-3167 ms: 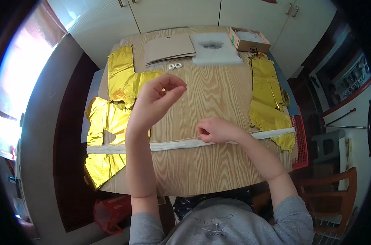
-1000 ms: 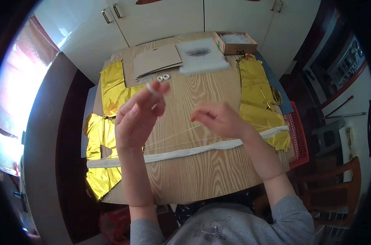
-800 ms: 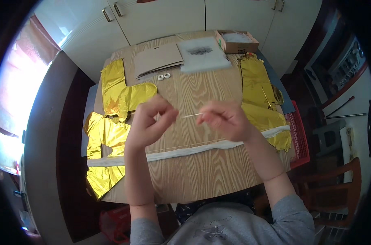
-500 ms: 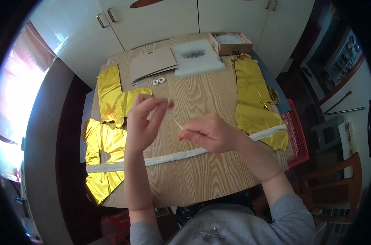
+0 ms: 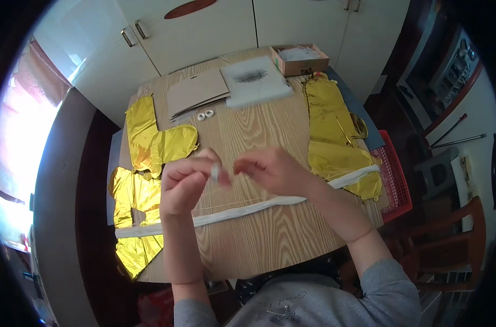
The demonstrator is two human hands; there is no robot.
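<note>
Shining left: gold foil (image 5: pixel 134 188) lies under one end of my white strand bundle (image 5: pixel 237 211).
Left hand (image 5: pixel 185 183): fingers curled, a blurred white band (image 5: pixel 214 173) at one finger; I cannot tell how firm my grasp is.
Rolls: two small white rolls (image 5: pixel 205 115) lie beyond my hands.
Right hand (image 5: pixel 275 173): fingers bent near my left; blur hides any grasp.
Right foil (image 5: pixel 332 136): under the bundle's other end.

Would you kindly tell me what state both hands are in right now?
Left hand: curled, white band on one finger; grip unclear.
Right hand: loosely curled; cannot tell whether holding anything.
</note>
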